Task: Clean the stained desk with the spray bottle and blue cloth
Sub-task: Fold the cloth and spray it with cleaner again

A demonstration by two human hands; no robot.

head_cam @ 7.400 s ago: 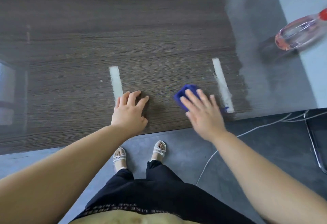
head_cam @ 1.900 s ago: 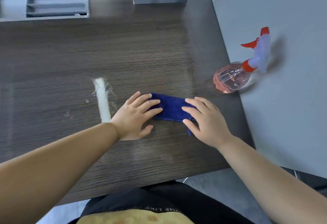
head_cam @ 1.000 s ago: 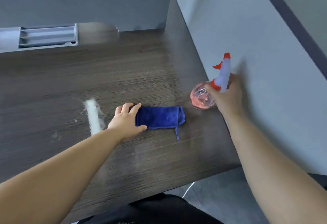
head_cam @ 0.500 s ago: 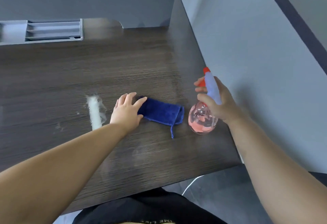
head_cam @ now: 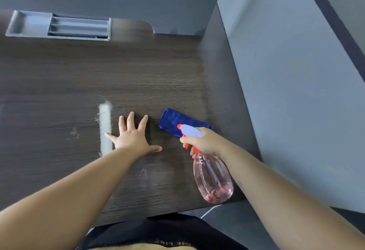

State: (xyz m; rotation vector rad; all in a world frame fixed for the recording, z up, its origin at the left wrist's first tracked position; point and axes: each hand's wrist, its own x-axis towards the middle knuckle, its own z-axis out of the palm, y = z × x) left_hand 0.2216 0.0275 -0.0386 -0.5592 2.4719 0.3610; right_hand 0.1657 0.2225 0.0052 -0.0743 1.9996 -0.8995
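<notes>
The dark wood-grain desk [head_cam: 158, 68] fills the space in front of me, closed on its right by a pale grey partition [head_cam: 296, 91]. A grey tray [head_cam: 29, 24] sits sunk into its back left, split into one plain well and narrow slots. The right hand [head_cam: 205, 141] curls round the neck of the clear spray bottle [head_cam: 212, 178], which is held tilted over the front edge with a little pink liquid pooled in its base. The blue cloth [head_cam: 173, 120] lies folded just behind, partly hidden. The left hand [head_cam: 132, 137] rests flat with fingers spread beside a white stain [head_cam: 105, 119].
</notes>
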